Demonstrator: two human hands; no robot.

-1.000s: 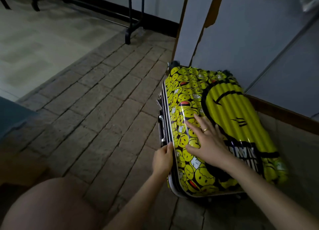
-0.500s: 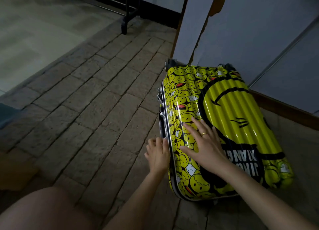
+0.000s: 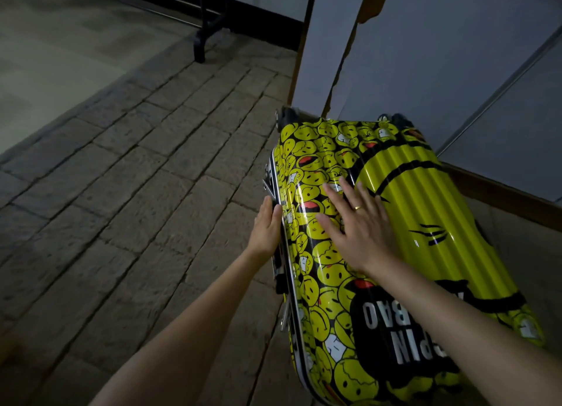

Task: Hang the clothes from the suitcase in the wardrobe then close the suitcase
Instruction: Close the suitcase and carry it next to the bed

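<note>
A yellow hard-shell suitcase [image 3: 404,192] printed with smiley faces lies closed on the brick floor, beside the wardrobe's pale doors [image 3: 441,55]. My right hand [image 3: 362,226] lies flat on its lid with the fingers spread, a ring on one finger. My left hand [image 3: 267,229] touches the suitcase's left side with straight fingers, at the metal frame and the side handle. No clothes are in sight.
A black metal stand's leg [image 3: 202,28] rises at the back, near a dark skirting board. Brick paving [image 3: 137,192] spreads to the left and meets a pale smooth floor [image 3: 45,55]. A wooden plinth [image 3: 498,198] runs under the wardrobe doors, right of the suitcase.
My left hand has uncurled and slid up the suitcase's side, fingers now straight against the frame. My right hand has shifted farther up the lid. The view has moved closer.
</note>
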